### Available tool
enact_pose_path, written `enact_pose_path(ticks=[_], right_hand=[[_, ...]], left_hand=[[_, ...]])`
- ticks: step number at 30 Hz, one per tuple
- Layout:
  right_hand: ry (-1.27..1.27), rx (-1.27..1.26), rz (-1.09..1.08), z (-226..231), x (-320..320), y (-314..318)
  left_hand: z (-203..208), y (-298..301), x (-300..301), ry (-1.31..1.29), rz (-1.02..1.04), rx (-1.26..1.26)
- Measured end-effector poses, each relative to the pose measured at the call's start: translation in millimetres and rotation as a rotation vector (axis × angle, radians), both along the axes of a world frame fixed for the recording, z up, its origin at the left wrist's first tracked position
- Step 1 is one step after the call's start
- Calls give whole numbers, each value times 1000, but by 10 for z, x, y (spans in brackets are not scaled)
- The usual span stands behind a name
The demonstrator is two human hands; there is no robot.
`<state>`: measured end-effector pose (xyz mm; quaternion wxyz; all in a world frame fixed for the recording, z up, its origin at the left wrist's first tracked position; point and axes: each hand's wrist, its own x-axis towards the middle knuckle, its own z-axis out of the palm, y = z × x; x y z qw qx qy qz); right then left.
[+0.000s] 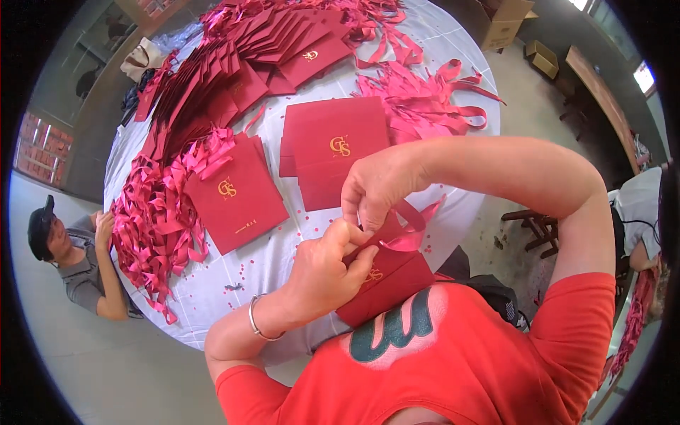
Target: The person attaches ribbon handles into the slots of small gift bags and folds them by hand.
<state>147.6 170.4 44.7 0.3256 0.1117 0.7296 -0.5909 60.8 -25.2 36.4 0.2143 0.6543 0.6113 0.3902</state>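
Observation:
Close to my body, a dark red paper bag [395,278] with a gold emblem is tilted against the table edge. My left hand [322,268] is closed on its upper edge, thumb toward the emblem. Fingertips of my right hand [379,188] meet the left ones there in a pinch. A pink ribbon [407,239] loops out beside the right fingers, which seem to pinch its end; the exact grip is hidden. Just beyond my hands lies a stack of flat red bags [340,134]. Another stack of red bags [237,198] rests to its left.
Fanned red bags [212,92] cover the far left of the round, white-covered table [212,283]. Ribbon heaps lie at the left [156,219] and far right [418,99]. Red confetti-like bits dot the cloth. A person [71,255] is at the left edge; cardboard boxes [542,59] stand beyond.

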Motion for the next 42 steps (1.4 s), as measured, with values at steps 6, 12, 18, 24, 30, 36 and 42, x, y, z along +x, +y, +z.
enact_pose_path(ticks=[6,12,18,24,30,36,42], right_hand=[[348,111,-526,15,82,-81],[664,160,-733,-124,-100,131],[900,711,-649,-127,302,-106],[598,579,-506,-47,991,-383],[525,601,-503,67,1169,-439],[608,174,-535,414,1365,-354],[922,-620,-647,279,1368,-355]], left_hand=[[-56,63,-57,-94,-39,-122],[-79,76,-13,-131,-34,-121],[-55,98,-69,-149,24,-232],[-178,125,-93,-298,-26,-223],[-221,191,-142,-336,-31,-377],[-256,175,-154,-331,5,-363],[-222,202,-144,-324,-13,-392]])
